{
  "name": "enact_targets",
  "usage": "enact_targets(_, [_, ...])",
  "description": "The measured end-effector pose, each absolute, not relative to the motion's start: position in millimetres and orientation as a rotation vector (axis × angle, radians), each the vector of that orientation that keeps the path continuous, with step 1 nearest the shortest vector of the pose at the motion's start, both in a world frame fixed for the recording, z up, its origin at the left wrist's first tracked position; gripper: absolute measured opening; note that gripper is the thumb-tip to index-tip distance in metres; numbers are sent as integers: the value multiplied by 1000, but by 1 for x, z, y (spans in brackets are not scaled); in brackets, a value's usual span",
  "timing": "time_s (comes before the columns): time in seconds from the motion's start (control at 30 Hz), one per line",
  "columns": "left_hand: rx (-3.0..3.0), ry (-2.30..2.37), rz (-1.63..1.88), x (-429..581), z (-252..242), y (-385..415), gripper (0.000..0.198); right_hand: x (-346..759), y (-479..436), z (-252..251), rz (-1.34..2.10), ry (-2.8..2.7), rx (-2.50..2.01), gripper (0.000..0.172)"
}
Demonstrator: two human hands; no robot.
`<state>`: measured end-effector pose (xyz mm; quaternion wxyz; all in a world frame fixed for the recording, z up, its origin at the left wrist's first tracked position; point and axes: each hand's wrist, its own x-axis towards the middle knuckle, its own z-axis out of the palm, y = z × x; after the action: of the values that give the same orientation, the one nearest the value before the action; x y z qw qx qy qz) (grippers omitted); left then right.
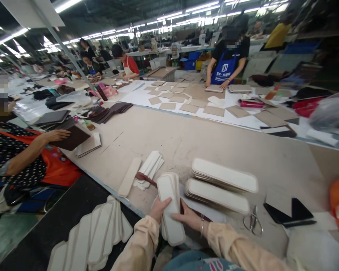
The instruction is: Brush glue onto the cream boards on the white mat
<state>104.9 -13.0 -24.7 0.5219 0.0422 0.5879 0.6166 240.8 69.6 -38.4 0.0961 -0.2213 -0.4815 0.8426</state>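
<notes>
A small stack of white oblong panels with rounded corners and beige edges (171, 195) is between my hands at the table's front edge. My left hand (159, 210) grips its left side, thumb on top. From the right, my right hand (190, 218) closes on the stack, with its thumb over the face. A dark brown strip (145, 178) lies just behind the panels, partly hidden by them. Right of my hands lie two neat piles of similar panels, the far pile (224, 174) and the near pile (217, 195). Scissors (253, 221) rest farther right.
Fanned-out white panels (97, 229) lie on a black surface at lower left. Narrow white strips (150, 167) and a single panel (130, 177) sit behind my left hand. Black pieces (290, 212) lie at right. A co-worker's hand (59, 135) holds a dark brown piece at left.
</notes>
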Motion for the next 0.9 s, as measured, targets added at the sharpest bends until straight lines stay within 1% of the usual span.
enact_targets(0.17, [237,1504,1374,97,-31,-1,70,228,55,-46,2379,-1309,-900,91])
enact_targets(0.3, [358,1582,1279,93,-43,8,66,226,49,-48,2315,-1184,-1078,83])
enact_targets(0.4, [447,1624,1205,89,-49,12,60,224,49,-45,2348,-1074,-1059,76])
enact_targets(0.5, [560,1656,1121,80,-52,13,52,222,50,-44,2414,-982,-991,74])
enact_targets(0.63, [796,1761,958,60,-51,11,48,222,49,-50,2483,-890,-982,70])
enact_targets(0.73, [963,1918,752,43,-56,8,39,225,48,-58,2495,-851,-1030,70])
enact_targets(0.8, [1066,1989,548,34,-60,7,34,226,47,-61,2507,-831,-1044,72])
enact_targets(0.9, [1205,2041,187,22,-66,4,17,226,44,-61,2527,-788,-1062,74])
